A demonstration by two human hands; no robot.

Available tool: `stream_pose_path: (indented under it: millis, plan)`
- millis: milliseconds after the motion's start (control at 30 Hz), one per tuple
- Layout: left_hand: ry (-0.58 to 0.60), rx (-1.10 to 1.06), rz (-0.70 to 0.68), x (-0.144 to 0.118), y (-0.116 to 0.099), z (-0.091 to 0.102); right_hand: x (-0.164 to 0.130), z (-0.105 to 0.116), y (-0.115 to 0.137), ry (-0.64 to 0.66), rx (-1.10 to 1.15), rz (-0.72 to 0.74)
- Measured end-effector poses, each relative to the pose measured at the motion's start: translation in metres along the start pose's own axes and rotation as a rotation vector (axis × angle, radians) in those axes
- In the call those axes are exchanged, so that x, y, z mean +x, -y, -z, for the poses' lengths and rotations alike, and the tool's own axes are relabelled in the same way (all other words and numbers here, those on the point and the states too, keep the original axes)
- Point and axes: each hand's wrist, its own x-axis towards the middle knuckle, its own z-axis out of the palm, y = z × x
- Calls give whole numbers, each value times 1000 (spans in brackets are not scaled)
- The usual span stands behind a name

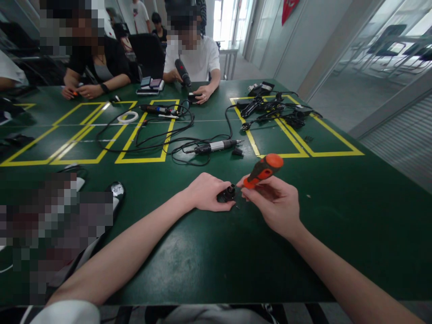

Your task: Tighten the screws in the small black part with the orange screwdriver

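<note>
Head view, green table with yellow tape, left hand grip pinching black part, right hand grip around screwdriver

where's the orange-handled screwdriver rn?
Head view, just right of centre: the orange-handled screwdriver is in the right hand, tip angled down toward the small black part that the left hand pins to the green table.
</note>
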Motion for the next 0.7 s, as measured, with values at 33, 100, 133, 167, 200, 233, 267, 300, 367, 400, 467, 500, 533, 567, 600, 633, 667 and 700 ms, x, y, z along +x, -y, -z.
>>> stream_pose_path:
  millis: [33,100,133,167,200,233,267,300,367,400,467,500,533,567,600,633,667,700]
  plan:
    - [-3,1,0,0,0,0,0,0,1,5,-11,5]
    - [-4,-2,3,-1,-1,1,1,0,2,14,-10,-1]
    - [-3,-9,4,-1,-1,1,1,0,1,20,4,-7]
    - [-3,-17,4,-1,-2,2,1,0,1,23,27,-14]
    - [-3,-27,3,-2,-2,2,0,-1,0,27,54,-22]
    - [-3,-37,1,-2,-2,2,0,-1,0,28,82,-33]
    - [-4,-43,0,-2,-3,2,0,-1,-1,22,105,-43]
    - [-6,-44,0,-2,-3,2,-1,-1,-2,14,119,-54]
    - [-13,-36,2,-1,-2,1,-1,-1,-3,-7,112,-73]
    - [-16,-30,2,-1,-2,0,-1,-1,-2,-18,97,-78]
    - [-21,-21,0,-1,-1,-1,0,-1,-2,-33,69,-73]
    - [-23,-20,-3,0,-1,-1,1,-1,-1,-38,61,-65]
    - [-24,-19,-6,0,-1,-2,1,-1,0,-42,57,-54]
    - [-24,-18,-6,-1,-1,-2,2,-1,0,-44,53,-43]
    - [-23,-18,-7,-1,-1,-2,3,-1,1,-42,48,-34]
    - [-22,-17,-7,-1,-1,-1,3,-1,1,-36,40,-28]
    - [-21,-15,-5,-1,-1,-1,4,-1,2,-27,32,-26]
    - [-19,-15,-4,-1,-1,0,4,-1,2,-15,28,-27]
